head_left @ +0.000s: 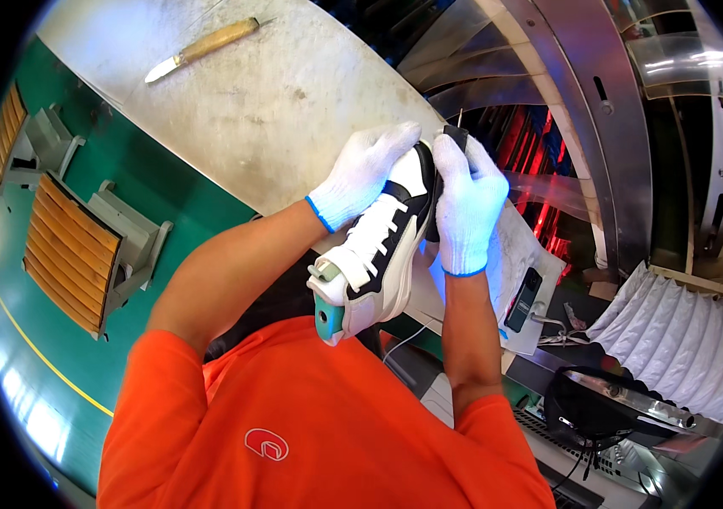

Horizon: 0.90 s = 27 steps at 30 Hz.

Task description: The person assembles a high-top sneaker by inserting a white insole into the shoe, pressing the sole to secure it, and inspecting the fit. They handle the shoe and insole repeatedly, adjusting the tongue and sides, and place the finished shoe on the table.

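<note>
A white, black and grey sneaker (391,242) is held up in front of my chest, its toe pointing away from me. A teal shoe last (327,319) shows at its heel opening. My left hand (360,176), in a white knit glove with a blue cuff, grips the left side near the toe. My right hand (468,199), gloved alike, is at the sole edge on the right, closed round a black-handled tool (456,136) with a thin metal tip pointing up. The palm hides most of that tool, and its exact kind cannot be made out.
A wooden-handled tool (217,40) lies on the worn pale worktable (293,93). At right are a curved metal machine frame (582,110) with red-lit parts, a dark phone (523,299) on a sheet, a white ribbed duct (675,339) and a black bag (599,407). Slatted wooden racks (73,254) stand left.
</note>
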Each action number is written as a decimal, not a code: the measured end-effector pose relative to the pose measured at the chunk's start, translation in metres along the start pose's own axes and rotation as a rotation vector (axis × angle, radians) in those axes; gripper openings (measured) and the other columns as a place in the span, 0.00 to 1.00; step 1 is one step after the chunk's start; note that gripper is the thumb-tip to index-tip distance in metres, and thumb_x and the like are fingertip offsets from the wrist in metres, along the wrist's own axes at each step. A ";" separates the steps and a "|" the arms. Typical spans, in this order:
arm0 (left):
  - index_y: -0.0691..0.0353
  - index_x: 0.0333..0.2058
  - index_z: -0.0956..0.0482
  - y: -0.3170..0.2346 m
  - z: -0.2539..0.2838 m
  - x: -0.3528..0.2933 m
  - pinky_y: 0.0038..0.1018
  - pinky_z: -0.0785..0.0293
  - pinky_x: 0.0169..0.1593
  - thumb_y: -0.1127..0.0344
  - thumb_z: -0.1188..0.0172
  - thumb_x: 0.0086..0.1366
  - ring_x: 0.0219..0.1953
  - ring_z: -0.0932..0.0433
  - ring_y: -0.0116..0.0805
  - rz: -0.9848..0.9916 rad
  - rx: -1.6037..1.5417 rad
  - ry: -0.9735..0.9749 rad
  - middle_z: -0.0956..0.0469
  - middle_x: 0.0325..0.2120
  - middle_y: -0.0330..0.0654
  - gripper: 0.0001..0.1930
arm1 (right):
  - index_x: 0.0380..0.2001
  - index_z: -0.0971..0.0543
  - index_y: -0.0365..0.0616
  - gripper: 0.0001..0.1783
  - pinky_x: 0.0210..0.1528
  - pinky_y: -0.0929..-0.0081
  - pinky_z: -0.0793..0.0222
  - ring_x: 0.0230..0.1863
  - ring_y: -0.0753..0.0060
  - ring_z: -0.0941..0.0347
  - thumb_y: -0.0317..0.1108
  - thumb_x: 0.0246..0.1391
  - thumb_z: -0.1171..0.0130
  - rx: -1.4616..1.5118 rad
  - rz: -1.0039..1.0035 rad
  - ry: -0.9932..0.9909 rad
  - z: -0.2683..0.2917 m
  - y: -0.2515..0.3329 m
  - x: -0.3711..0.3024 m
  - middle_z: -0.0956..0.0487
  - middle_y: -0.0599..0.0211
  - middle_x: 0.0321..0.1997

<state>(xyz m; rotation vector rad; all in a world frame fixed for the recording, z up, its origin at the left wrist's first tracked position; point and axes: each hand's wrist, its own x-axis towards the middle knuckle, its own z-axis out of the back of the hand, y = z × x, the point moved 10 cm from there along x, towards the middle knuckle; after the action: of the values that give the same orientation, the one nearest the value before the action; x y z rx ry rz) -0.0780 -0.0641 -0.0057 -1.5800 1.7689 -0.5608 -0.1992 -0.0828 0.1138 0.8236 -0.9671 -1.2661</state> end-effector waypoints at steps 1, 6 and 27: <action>0.67 0.44 0.14 0.001 0.001 0.000 0.27 0.21 0.43 0.50 0.39 0.81 0.37 0.19 0.24 -0.003 0.005 -0.001 0.15 0.36 0.38 0.21 | 0.49 0.12 0.30 0.16 0.50 0.73 0.23 0.43 0.77 0.21 0.33 0.67 0.33 0.009 0.017 -0.023 0.000 0.001 -0.005 0.12 0.64 0.41; 0.67 0.46 0.13 0.006 -0.001 0.002 0.28 0.21 0.41 0.48 0.38 0.80 0.36 0.19 0.25 0.006 -0.052 -0.011 0.16 0.36 0.38 0.22 | 0.49 0.12 0.31 0.15 0.51 0.74 0.23 0.44 0.76 0.19 0.33 0.67 0.33 0.073 0.018 -0.019 0.000 0.003 -0.008 0.11 0.65 0.42; 0.61 0.45 0.13 0.017 0.005 0.017 0.31 0.19 0.41 0.49 0.34 0.77 0.35 0.17 0.30 0.040 -0.275 -0.047 0.14 0.35 0.41 0.18 | 0.47 0.17 0.29 0.13 0.60 0.74 0.28 0.55 0.70 0.23 0.21 0.58 0.34 -0.030 0.598 0.335 -0.014 0.045 -0.040 0.21 0.61 0.57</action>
<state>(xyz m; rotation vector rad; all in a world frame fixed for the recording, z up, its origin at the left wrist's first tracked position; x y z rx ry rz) -0.0866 -0.0775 -0.0244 -1.7210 1.9003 -0.2668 -0.1699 -0.0378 0.1444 0.6292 -0.8321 -0.6026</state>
